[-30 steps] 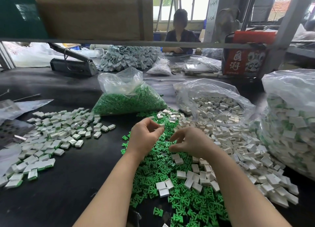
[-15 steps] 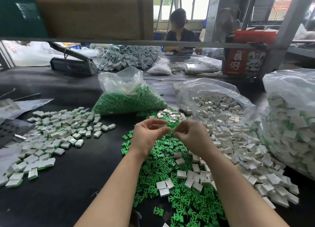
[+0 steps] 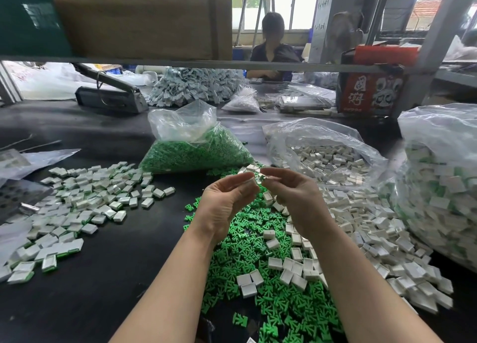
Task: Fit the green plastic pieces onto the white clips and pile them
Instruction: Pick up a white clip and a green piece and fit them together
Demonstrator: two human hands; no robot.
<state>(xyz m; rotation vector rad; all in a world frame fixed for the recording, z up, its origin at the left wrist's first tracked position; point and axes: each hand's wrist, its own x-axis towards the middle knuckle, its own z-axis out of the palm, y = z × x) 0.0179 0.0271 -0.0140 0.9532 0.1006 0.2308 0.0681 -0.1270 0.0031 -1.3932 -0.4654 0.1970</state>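
Both our hands have risen from the pile since a moment ago and now meet in the air above the loose green pieces (image 3: 260, 242) on the dark table (image 3: 85, 286). Our left hand (image 3: 224, 203) has thumb and fingers curled in, pinching a white clip (image 3: 254, 179) at its fingertips. Our right hand (image 3: 296, 201) faces it, fingers curled, pinching what looks like a small green piece against the clip; motion blur keeps us from telling which way either part points or how its long axis lies.

To our left, the pile of finished clips (image 3: 77, 206) lies spread flat, each white with a green edge showing. Loose white clips (image 3: 366, 229) are heaped to our right, some mixed into the green scatter. Behind stand a clear bag of green pieces (image 3: 196, 151), an open bag of white clips (image 3: 325, 154) and, at far right, a big bag of assembled ones (image 3: 444, 188).

A red box (image 3: 371, 90) at the back bears large white Chinese characters; we cannot read them surely. Another person (image 3: 273, 48) sits across the table.
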